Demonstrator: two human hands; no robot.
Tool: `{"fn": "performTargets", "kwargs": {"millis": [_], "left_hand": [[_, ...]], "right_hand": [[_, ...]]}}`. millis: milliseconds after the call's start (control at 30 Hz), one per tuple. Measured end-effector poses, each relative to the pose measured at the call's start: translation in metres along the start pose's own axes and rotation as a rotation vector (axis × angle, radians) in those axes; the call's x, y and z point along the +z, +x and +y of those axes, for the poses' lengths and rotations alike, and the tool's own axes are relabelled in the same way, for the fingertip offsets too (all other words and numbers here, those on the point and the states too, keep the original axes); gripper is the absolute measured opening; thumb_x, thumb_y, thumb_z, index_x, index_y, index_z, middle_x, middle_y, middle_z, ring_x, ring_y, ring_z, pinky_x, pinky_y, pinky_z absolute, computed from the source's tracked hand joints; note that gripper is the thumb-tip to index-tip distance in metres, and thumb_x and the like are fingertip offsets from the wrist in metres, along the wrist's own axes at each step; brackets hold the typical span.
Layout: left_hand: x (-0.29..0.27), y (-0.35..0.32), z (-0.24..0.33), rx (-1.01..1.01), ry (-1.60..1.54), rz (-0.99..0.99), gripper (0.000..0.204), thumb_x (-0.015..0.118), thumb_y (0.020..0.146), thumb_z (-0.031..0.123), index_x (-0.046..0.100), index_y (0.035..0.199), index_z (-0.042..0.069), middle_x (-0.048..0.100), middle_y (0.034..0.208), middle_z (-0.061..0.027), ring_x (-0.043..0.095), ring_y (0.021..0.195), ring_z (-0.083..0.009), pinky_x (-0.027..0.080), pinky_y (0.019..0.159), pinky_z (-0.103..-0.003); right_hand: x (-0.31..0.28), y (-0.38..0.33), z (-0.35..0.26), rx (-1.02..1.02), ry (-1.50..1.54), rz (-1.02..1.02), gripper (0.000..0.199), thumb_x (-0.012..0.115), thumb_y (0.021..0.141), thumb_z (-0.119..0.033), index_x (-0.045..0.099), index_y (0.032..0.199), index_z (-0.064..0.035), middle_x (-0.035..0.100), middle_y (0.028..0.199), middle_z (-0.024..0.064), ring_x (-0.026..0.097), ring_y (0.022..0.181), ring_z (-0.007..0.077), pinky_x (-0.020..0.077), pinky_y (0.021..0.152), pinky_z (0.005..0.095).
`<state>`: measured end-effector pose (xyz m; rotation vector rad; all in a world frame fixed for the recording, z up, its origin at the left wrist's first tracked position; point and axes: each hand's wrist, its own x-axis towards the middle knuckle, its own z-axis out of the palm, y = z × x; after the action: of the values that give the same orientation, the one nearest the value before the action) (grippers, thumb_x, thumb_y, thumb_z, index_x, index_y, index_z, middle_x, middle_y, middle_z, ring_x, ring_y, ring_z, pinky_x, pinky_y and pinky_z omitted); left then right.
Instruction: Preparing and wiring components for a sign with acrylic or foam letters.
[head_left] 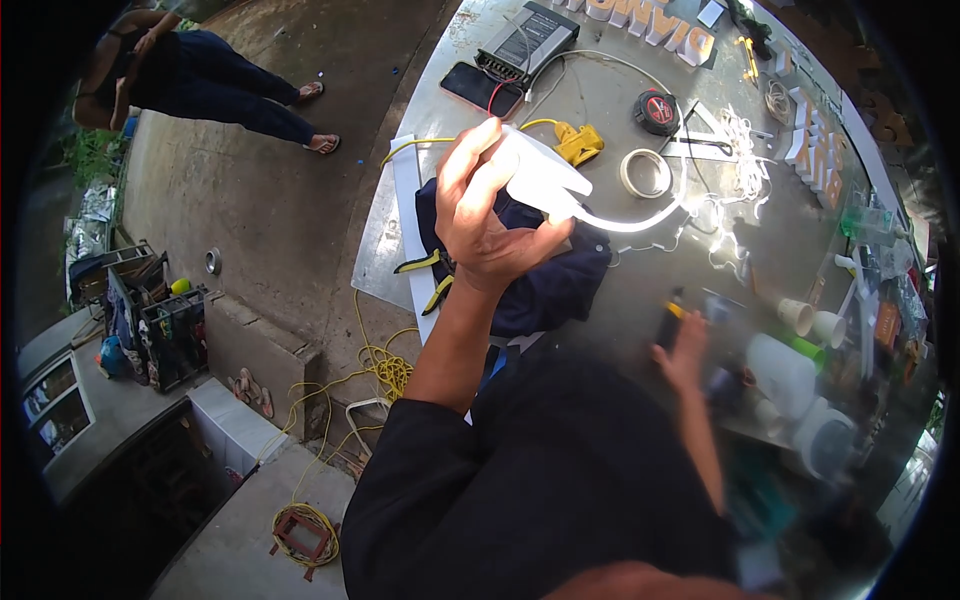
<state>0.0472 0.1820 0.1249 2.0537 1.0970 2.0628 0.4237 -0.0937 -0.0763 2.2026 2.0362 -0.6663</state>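
Left hand (482, 215) has thumb and fingers closed on the white notched piece (545, 175), over dark cloth (540, 292) near the metal table's (622, 288) left edge. Right hand (686, 352), blurred, fingers loosely spread beside a black-and-yellow tool (671, 318); can't tell if it's gripped. Bare tabletop lies between the tape roll (626, 178) and that hand.

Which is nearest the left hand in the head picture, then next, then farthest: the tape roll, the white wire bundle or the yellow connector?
From the left hand, in the head view:
1. Yellow connector, to its upper right.
2. Tape roll, farther right.
3. White wire bundle, farthest right.
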Motion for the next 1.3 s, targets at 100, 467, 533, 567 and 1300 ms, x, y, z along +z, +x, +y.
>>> {"fn": "performTargets", "kwargs": {"millis": [100,467,533,567,1300], "left_hand": [[-0.002,-0.003,0.000,0.047,-0.043,-0.006,0.065,0.085,0.061,0.010,0.058,0.120,0.003,0.059,0.129,-0.0226,0.065,0.111,-0.0371,0.056,0.095,-0.046],[0.002,0.017,0.054,-0.375,-0.393,0.072,0.090,0.099,0.061,0.011,0.043,0.131,0.000,0.063,0.118,-0.0183,0.068,0.102,-0.0260,0.059,0.086,-0.036],[0.010,0.026,0.067,-0.593,-0.558,0.197,0.083,0.097,0.064,0.007,0.044,0.128,-0.001,0.064,0.118,-0.0166,0.071,0.099,-0.0251,0.060,0.086,-0.035],[0.011,0.028,0.070,-0.591,-0.561,0.202,0.083,0.097,0.064,0.007,0.044,0.128,-0.001,0.064,0.118,-0.0166,0.071,0.099,-0.0251,0.060,0.086,-0.035],[0.038,0.047,0.098,-0.210,-0.400,0.005,0.078,0.085,0.061,-0.011,0.042,0.125,0.006,0.056,0.122,-0.0221,0.065,0.106,-0.0245,0.056,0.090,-0.035]], "right_hand": [[0.001,0.000,0.000,-0.007,0.003,0.010,0.107,0.052,0.090,-0.069,0.008,0.161,-0.0027,0.003,0.169,0.0187,0.000,0.156,0.0363,0.0033,0.125,0.0497],[-0.004,0.002,-0.005,0.012,0.022,0.010,0.106,0.053,0.090,-0.068,0.006,0.162,-0.0052,0.003,0.169,0.0175,0.000,0.156,0.0358,0.0030,0.125,0.0500],[-0.002,0.000,-0.003,0.012,0.012,0.015,0.106,0.053,0.090,-0.068,0.006,0.162,-0.0051,0.003,0.169,0.0176,0.000,0.156,0.0358,0.0028,0.125,0.0501],[-0.001,0.000,-0.002,-0.012,0.025,0.043,0.106,0.053,0.091,-0.068,0.006,0.162,-0.0051,0.003,0.169,0.0177,0.000,0.156,0.0358,0.0028,0.125,0.0502],[0.003,0.001,-0.002,-0.029,0.031,0.084,0.105,0.053,0.091,-0.069,0.008,0.162,-0.0059,0.003,0.169,0.0166,0.000,0.157,0.0352,0.0040,0.125,0.0513]]}}
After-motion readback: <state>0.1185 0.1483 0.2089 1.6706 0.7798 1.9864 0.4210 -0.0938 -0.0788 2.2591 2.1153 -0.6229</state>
